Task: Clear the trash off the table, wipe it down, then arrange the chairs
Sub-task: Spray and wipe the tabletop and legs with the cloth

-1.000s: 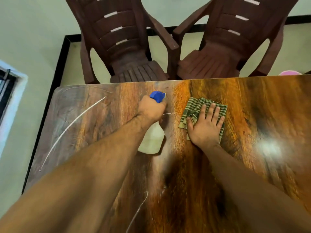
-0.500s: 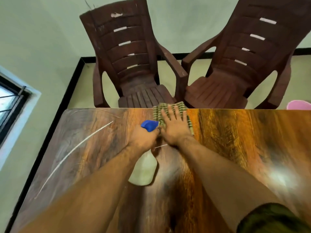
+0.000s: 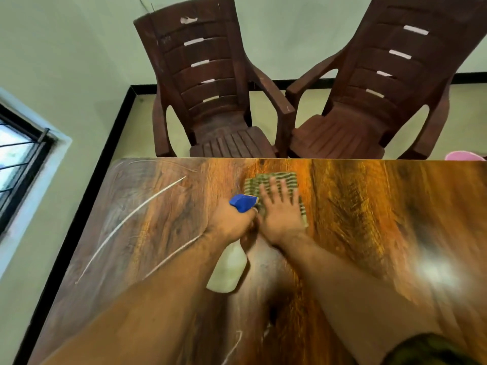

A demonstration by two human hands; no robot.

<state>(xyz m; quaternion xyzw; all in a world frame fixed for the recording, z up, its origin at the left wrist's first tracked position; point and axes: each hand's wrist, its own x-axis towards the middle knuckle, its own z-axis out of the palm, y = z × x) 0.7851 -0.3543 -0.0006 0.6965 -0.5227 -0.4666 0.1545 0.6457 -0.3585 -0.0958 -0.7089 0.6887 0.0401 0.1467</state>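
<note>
My right hand (image 3: 280,212) lies flat with spread fingers on a green striped cloth (image 3: 274,181), pressing it onto the glossy wooden table (image 3: 382,219) near the far edge. Just left of it, my left hand (image 3: 232,222) grips the neck of a pale spray bottle (image 3: 228,270) with a blue nozzle (image 3: 242,202), held above the tabletop. Two brown plastic chairs stand behind the far edge: one at centre-left (image 3: 208,101) and one at right (image 3: 369,109), their armrests nearly touching.
White curved streaks (image 3: 131,225) mark the left part of the tabletop. A window with bars (image 3: 18,159) is in the wall at left. A pink object (image 3: 463,155) peeks out beyond the table's far right edge.
My right hand has slid the cloth away from me and to the left, toward the far edge, then slightly back. My left hand keeps holding the spray bottle beside it.
</note>
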